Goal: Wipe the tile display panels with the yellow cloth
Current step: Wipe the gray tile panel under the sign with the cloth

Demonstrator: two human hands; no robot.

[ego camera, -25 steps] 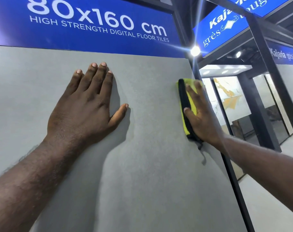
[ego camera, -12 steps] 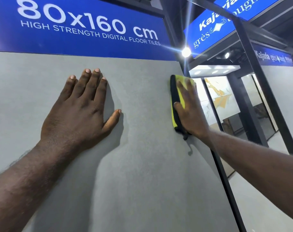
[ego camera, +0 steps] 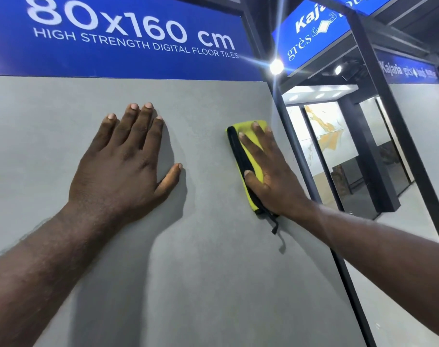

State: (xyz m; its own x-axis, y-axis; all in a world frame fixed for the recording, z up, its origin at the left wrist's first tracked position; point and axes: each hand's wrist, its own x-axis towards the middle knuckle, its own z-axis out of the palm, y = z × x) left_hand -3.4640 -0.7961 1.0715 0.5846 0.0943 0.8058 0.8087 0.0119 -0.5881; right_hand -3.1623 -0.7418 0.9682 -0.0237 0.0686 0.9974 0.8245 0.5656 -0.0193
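Pressing yellow cloth (ego camera: 249, 132) on tile panel (ego camera: 213, 284) | right hand (ego camera: 271, 176) flat, released | left hand (ego camera: 123, 166) flat, released

The one head-worn camera is facing forward at the grey tile panel (ego camera: 213, 271) from close up, framing it across most of the view, with the blue sign (ego camera: 113, 53) running overhead and further displays (ego camera: 323, 136) receding at right.

Blue sign (ego camera: 113, 46) reads "80x160 cm HIGH STRENGTH DIGITAL FLOOR TILES"; banner (ego camera: 409, 71), "Kajaria".
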